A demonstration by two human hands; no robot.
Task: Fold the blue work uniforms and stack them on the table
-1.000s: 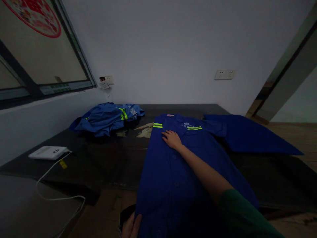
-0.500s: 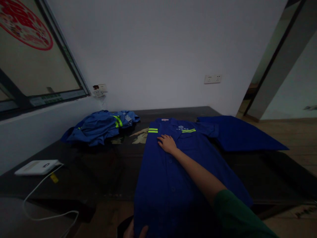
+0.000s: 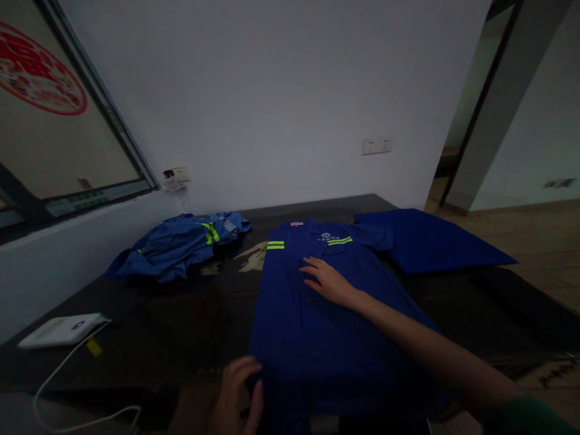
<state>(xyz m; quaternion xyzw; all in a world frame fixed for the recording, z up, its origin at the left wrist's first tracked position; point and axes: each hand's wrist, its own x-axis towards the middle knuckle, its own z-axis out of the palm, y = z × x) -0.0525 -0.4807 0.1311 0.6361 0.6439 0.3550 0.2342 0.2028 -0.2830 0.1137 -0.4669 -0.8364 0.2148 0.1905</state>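
Note:
A dark blue short-sleeved work shirt (image 3: pixel 290 302) lies front up and collar away from me, with yellow-green stripes and a white chest emblem. Its left side is folded in to a straight edge, and the sleeve on the right sticks out. My right hand (image 3: pixel 330 282) rests on the shirt's chest by the button placket, fingers stretched and holding nothing. Beside the shirt's near left edge is my left hand (image 3: pixel 238 393), slightly blurred. Its fingers are curved, with a gap between them and the thumb, and no cloth shows in that gap.
On the dark table (image 3: pixel 181 323), a crumpled blue work garment (image 3: pixel 176 244) lies at the back left. A flat blue piece (image 3: pixel 430 241) spreads at the right. A white device (image 3: pixel 63 330) with a cable (image 3: pixel 54 377) sits near the left edge. Behind stands a wall.
My left hand has come up from the shirt's lower left edge, where its thumb lay on the cloth. My right hand has slid slightly toward me and right. The view has shifted a little.

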